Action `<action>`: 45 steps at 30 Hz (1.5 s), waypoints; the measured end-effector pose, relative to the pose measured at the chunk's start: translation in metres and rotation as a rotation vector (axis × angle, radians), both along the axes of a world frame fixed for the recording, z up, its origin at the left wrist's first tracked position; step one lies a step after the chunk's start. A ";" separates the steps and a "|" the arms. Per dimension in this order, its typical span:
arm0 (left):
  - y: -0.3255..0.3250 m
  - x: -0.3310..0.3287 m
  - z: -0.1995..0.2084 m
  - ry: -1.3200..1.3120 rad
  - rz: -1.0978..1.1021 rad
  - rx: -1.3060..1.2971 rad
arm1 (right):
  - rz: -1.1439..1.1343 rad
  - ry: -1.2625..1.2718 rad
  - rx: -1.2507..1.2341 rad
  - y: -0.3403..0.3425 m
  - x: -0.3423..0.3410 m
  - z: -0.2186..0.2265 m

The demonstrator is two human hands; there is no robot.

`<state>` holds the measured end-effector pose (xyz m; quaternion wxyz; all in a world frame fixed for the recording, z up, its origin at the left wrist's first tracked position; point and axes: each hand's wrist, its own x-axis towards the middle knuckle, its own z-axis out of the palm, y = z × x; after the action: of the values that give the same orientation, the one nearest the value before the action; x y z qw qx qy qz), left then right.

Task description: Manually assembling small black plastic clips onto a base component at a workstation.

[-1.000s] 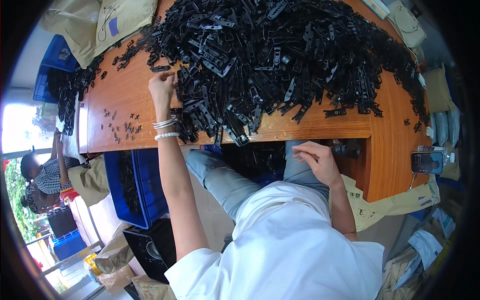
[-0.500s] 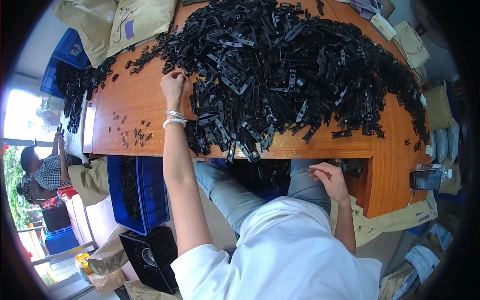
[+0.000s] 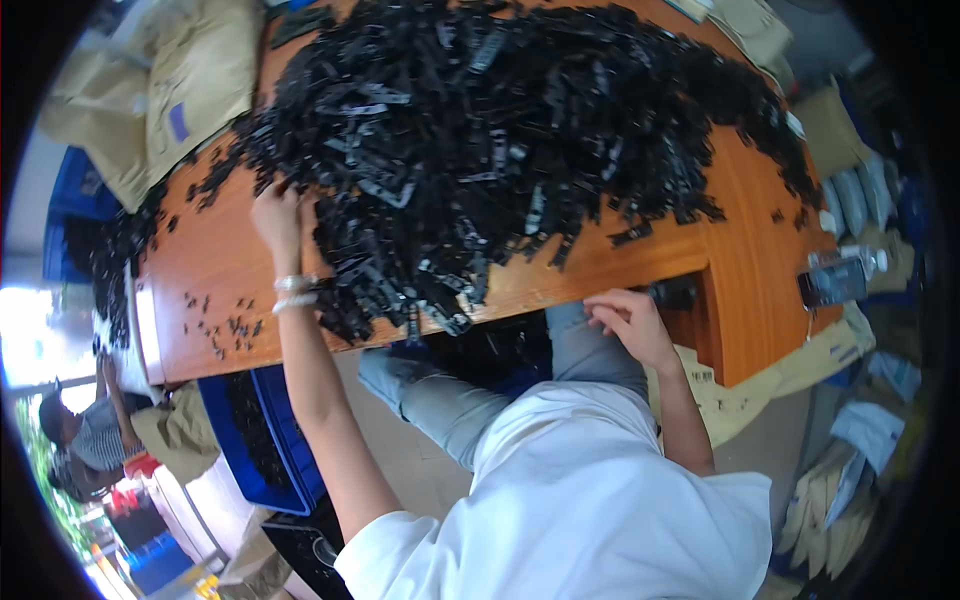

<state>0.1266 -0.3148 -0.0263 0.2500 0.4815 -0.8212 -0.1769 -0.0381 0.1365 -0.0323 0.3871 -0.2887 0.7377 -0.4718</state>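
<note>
The heap of black parts (image 3: pixel 480 150) lay on the wooden worktop (image 3: pixel 200 255), spread across its middle and along its far right side. The left hand (image 3: pixel 277 215) was positioned at the heap's left edge, fingers drawn narrow; whether a part was held between them could not be determined. The right hand (image 3: pixel 632 322) hung near the front edge of the worktop, above the lap, loosely curled and half open, with no part visible in it.

Progress, as a judgement: most parts lay unseparated in the heap, and only a small scatter of pieces (image 3: pixel 235 330) lay apart, left of the forearm. The finished share could not be established.

Containers: the blue bin (image 3: pixel 290 430) below the worktop's left front edge contained dark parts. A second blue bin (image 3: pixel 57 235), at far left, had black parts at its mouth. The contents of the tan sack (image 3: pixel 205 90), at the worktop's far left, were hidden.
</note>
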 end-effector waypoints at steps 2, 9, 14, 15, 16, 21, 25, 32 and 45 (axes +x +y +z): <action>0.018 0.013 0.000 0.395 -0.072 0.343 | -0.152 0.032 -0.021 -0.005 -0.007 0.005; 0.124 0.000 0.025 0.923 -0.374 1.025 | -0.467 0.921 -0.032 -0.010 -0.039 -0.005; 0.174 -0.027 0.028 0.976 -0.353 1.114 | -0.601 0.971 -0.024 -0.001 -0.055 -0.015; 0.182 -0.030 0.027 0.921 -0.377 1.121 | -0.657 1.014 -0.015 0.002 -0.061 -0.017; 0.190 -0.033 0.027 0.865 -0.400 1.126 | -0.662 1.015 -0.013 0.003 -0.067 -0.017; 0.230 -0.049 0.033 0.728 -0.582 0.803 | -0.493 1.122 0.040 -0.001 -0.079 -0.015; 0.247 -0.048 0.029 0.764 -0.536 0.972 | -0.419 1.176 0.096 -0.004 -0.078 -0.017; 0.274 -0.052 0.011 0.742 -0.549 1.192 | -0.405 1.206 -0.051 -0.002 -0.075 -0.014; 0.293 -0.056 -0.002 0.635 -0.584 1.214 | -0.177 1.158 0.093 0.001 -0.075 -0.003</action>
<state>0.0710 -0.0217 -0.0286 0.1079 0.2226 -0.5618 -0.7894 -0.1131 0.1372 -0.0355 -0.1074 -0.4193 0.8703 -0.2351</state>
